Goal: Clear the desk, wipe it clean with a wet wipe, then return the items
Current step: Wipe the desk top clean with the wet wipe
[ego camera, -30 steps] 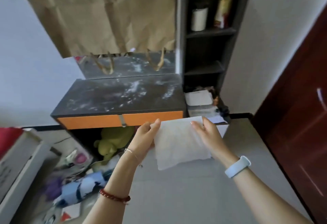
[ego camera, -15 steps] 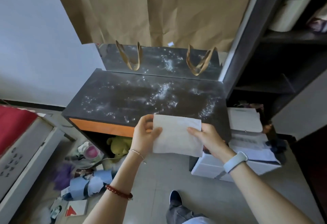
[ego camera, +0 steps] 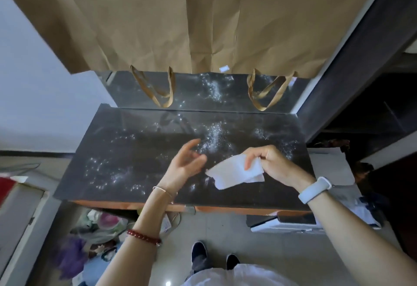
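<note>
Pinching a crumpled white wet wipe (ego camera: 234, 172), the right hand (ego camera: 274, 165) is being held over the dusty dark desk top (ego camera: 126, 159); the left hand (ego camera: 184, 165) is being kept open, empty. Overlapping strokes are being advised, probably.

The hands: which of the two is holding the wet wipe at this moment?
The right hand, the one with the pale wristband, pinches the wet wipe above the desk. The left hand, with bracelets, is open and empty.
</note>
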### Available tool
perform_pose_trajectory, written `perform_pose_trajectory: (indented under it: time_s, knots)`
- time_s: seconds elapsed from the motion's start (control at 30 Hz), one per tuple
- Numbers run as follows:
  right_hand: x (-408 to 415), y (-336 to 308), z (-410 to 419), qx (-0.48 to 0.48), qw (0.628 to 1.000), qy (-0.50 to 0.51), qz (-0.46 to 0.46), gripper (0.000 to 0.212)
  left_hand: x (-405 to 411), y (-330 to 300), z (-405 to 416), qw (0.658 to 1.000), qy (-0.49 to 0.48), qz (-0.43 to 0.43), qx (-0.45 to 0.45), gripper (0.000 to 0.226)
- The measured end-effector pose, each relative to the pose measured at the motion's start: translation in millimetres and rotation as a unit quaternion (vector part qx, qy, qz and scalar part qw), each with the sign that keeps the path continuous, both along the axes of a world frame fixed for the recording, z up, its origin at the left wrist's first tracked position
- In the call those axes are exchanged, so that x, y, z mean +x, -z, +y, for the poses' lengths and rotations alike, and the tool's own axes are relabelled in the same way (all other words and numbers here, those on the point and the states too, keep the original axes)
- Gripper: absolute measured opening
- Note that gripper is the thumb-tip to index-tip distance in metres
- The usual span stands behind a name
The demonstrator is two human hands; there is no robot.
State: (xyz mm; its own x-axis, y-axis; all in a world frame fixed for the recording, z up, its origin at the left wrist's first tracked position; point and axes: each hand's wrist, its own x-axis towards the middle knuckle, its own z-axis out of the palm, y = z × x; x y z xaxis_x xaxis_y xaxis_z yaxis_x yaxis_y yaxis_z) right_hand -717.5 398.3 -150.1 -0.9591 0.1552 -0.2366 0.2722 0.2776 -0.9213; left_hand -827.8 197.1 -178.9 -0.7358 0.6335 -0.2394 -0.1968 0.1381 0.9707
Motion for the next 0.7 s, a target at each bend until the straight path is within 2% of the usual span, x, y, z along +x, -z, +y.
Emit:
perform_pose_trajectory:
  time_s: [0.07,0.13,0.2,0.23,0.3,0.33,0.4,0.43,0.5,0.57,0.6,0.7]
  knots:
    - [-12.7,-6.3,-3.4,0.044,0.999,-0.019,-0.003,0.055,-18.0,-0.2,9.8,0.984,0.134,0.104,-0.061,0.048]
    - [-21.9,-9.3,-5.9,0.065,0.998,-0.027,-0.004,0.05,-28.1,0.2,24.3,0.956,0.244,0.131,-0.091,0.053]
    - [-26.2,-8.8,-2.9,0.05,0.999,0.0,0.002,0.042,-30.9,4.5,38.5,0.947,0.292,0.102,-0.089,0.027]
    - [-26.1,-6.3,0.6,0.037,0.999,0.03,0.004,0.038,-32.5,5.9,44.4,0.947,0.29,0.097,-0.097,0.01]
    - [-21.4,4.2,9.0,-0.025,0.989,0.144,0.023,0.027,-36.9,17.3,53.3,0.955,0.262,0.072,-0.116,0.023]
    - [-18.0,12.1,11.6,-0.094,0.972,0.215,0.026,0.022,-36.9,21.2,57.5,0.963,0.238,0.034,-0.121,0.023]
    - [-13.0,34.2,12.8,-0.246,0.913,0.326,-0.013,0.051,-34.4,28.3,67.5,0.973,0.194,-0.014,-0.126,0.017]
    - [-9.1,46.3,11.3,-0.297,0.89,0.343,-0.045,0.065,-31.2,31.5,73.7,0.976,0.176,-0.016,-0.13,0.018]
    - [-1.5,64.5,6.0,-0.341,0.88,0.315,-0.102,0.073,-21.1,36.8,87.6,0.979,0.153,-0.012,-0.137,0.02]
    - [4.1,75.4,3.1,-0.382,0.876,0.27,-0.114,0.061,-10.0,42.9,102.1,0.979,0.151,-0.032,-0.13,0.017]
    - [4.7,79.4,4.9,-0.41,0.863,0.277,-0.104,0.053,-4.1,44.0,109.0,0.978,0.158,-0.044,-0.127,0.017]
    - [3.3,82.3,20.0,-0.447,0.803,0.391,-0.044,0.027,8.4,54.0,129.0,0.97,0.184,-0.038,-0.153,0.023]
